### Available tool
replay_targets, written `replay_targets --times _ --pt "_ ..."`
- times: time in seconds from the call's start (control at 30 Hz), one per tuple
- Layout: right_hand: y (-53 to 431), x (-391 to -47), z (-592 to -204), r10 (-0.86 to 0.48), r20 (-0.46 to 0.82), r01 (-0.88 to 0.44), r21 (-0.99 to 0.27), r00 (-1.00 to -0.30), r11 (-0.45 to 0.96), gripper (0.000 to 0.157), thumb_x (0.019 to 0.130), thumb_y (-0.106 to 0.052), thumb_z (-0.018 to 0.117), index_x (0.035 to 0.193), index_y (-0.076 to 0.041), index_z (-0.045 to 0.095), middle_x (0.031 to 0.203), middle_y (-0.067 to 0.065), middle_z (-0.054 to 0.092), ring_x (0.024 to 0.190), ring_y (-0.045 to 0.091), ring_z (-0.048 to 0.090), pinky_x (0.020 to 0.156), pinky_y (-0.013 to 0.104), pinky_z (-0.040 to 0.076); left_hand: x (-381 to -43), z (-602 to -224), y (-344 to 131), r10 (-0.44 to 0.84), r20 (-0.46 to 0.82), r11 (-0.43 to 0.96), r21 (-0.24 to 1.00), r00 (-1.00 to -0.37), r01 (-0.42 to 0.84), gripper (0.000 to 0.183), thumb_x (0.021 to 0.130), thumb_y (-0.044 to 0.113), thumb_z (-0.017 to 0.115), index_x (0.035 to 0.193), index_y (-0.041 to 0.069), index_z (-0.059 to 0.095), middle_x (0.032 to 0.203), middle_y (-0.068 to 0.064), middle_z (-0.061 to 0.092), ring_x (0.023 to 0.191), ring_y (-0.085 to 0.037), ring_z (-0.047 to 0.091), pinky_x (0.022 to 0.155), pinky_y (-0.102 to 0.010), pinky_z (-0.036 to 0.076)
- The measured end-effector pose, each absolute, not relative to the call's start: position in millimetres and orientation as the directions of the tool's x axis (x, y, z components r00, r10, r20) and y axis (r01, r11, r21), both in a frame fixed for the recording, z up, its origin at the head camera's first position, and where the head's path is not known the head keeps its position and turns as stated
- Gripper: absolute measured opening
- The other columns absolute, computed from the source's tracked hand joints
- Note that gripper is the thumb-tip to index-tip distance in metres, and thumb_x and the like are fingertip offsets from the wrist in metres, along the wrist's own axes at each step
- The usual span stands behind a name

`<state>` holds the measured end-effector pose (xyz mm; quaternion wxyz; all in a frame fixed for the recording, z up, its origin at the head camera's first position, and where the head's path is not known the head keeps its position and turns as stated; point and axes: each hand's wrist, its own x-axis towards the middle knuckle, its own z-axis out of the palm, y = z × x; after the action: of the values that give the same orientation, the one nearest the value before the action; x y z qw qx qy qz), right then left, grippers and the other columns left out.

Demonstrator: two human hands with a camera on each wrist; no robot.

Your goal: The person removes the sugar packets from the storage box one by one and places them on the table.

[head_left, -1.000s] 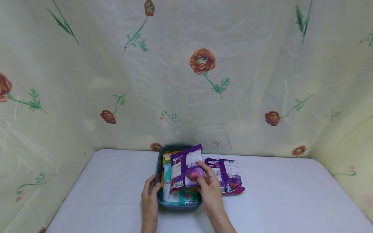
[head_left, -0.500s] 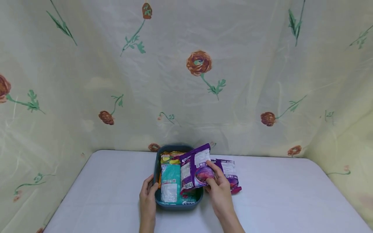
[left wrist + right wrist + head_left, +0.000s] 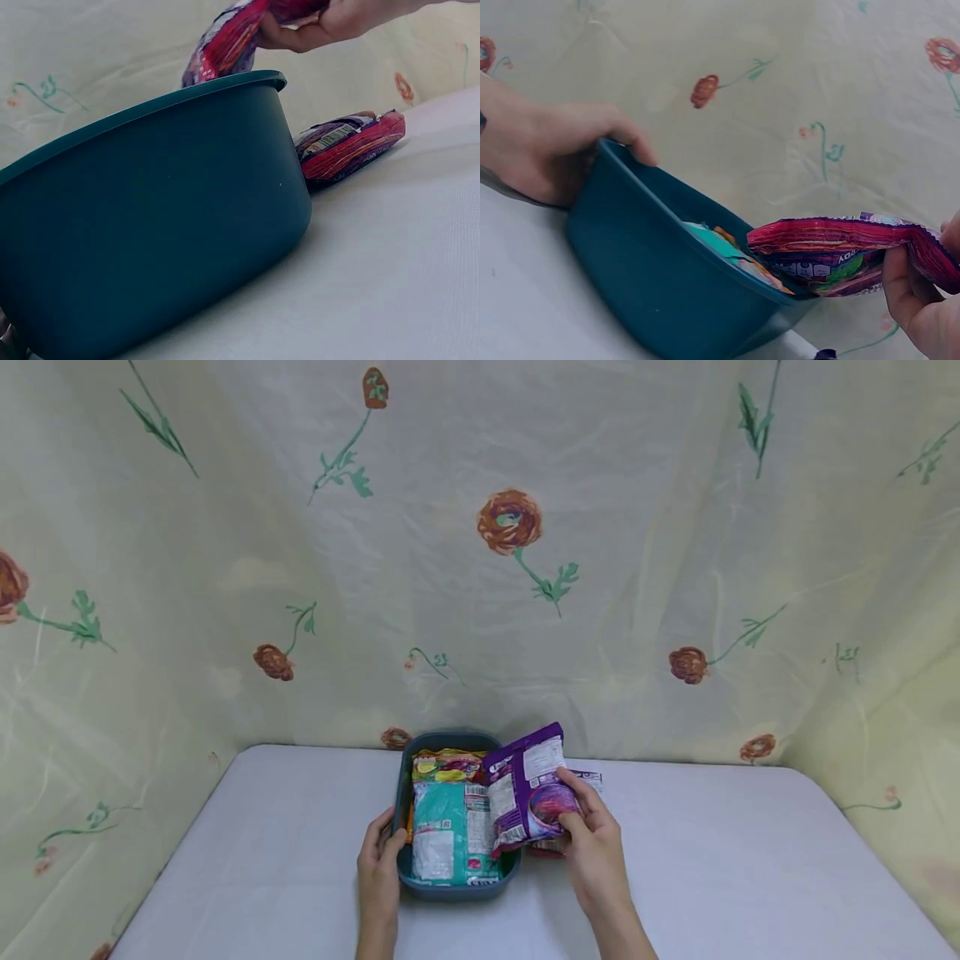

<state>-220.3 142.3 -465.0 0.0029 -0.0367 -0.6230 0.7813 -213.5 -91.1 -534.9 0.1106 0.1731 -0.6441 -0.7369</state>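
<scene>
My left hand (image 3: 380,860) grips the left side of a dark teal plastic tub (image 3: 457,893), its thumb over the rim in the right wrist view. Between the thumb and fingers of my right hand (image 3: 596,856) is a purple packet (image 3: 512,802), tilted and raised over the tub's right rim. Inside the tub lie a teal-and-white packet (image 3: 435,818) and a yellow-and-red packet (image 3: 450,766), with a sliver of orange at the left wall. A second purple packet (image 3: 352,146) lies on the table against the tub's right side, mostly hidden in the head view.
The tub stands near the back edge of a white-covered table (image 3: 735,852). Right behind the table hangs a pale curtain (image 3: 600,693) printed with flowers, which also closes off both sides.
My right hand has carried the purple packet rightward from over the tub's middle, uncovering the teal packet and covering most of the one on the table. The left hand keeps its grip.
</scene>
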Motion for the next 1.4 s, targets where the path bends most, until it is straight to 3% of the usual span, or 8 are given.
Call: replay_targets --times 0.57,0.97,1.2,1.4 --pt "165.4 -222.4 -457.8 0.104 -0.002 -0.025 -0.967 -0.995 -0.254 0.048 0.094 0.006 0.034 0.138 -0.009 0.043 0.146 0.0 0.041 0.119 0.011 0.051 0.09 0.021 0.051 -215.2 -537.6 -92.6 -0.403 -0.156 -0.132 0.985 -0.902 -0.112 0.044 0.093 0.017 0.047 0.137 0.006 0.045 0.144 -0.017 0.042 0.137 -0.03 0.037 0.114 -0.049 0.03" --pt "186.9 -225.0 -459.3 0.163 0.021 -0.062 -0.967 -0.986 -0.249 0.044 0.094 0.005 0.037 0.137 -0.004 0.044 0.135 0.001 0.05 0.104 0.009 0.058 0.077 0.021 0.053 -214.1 -536.1 -91.7 -0.404 -0.154 -0.131 0.985 -0.902 -0.11 0.044 0.093 0.017 0.047 0.136 0.006 0.046 0.144 -0.017 0.043 0.136 -0.03 0.038 0.114 -0.049 0.029" --pt "194.5 -225.1 -460.3 0.18 0.034 -0.076 -0.97 -0.983 -0.23 0.044 0.094 0.004 0.038 0.137 -0.005 0.044 0.136 0.0 0.049 0.11 0.009 0.057 0.085 0.022 0.053 -213.9 -533.9 -90.9 -0.395 -0.173 -0.147 0.981 -0.902 -0.124 0.044 0.094 0.016 0.046 0.137 0.006 0.045 0.145 -0.017 0.042 0.136 -0.03 0.037 0.114 -0.05 0.028" --pt "200.7 -227.0 -463.4 0.214 0.055 -0.108 -0.964 -0.975 -0.244 0.042 0.094 0.004 0.041 0.135 -0.002 0.046 0.13 -0.003 0.055 0.107 0.007 0.059 0.085 0.021 0.054 -213.8 -534.9 -91.3 -0.392 -0.18 -0.149 0.98 -0.902 -0.131 0.044 0.094 0.017 0.045 0.137 0.007 0.045 0.146 -0.017 0.041 0.138 -0.03 0.036 0.114 -0.049 0.028"
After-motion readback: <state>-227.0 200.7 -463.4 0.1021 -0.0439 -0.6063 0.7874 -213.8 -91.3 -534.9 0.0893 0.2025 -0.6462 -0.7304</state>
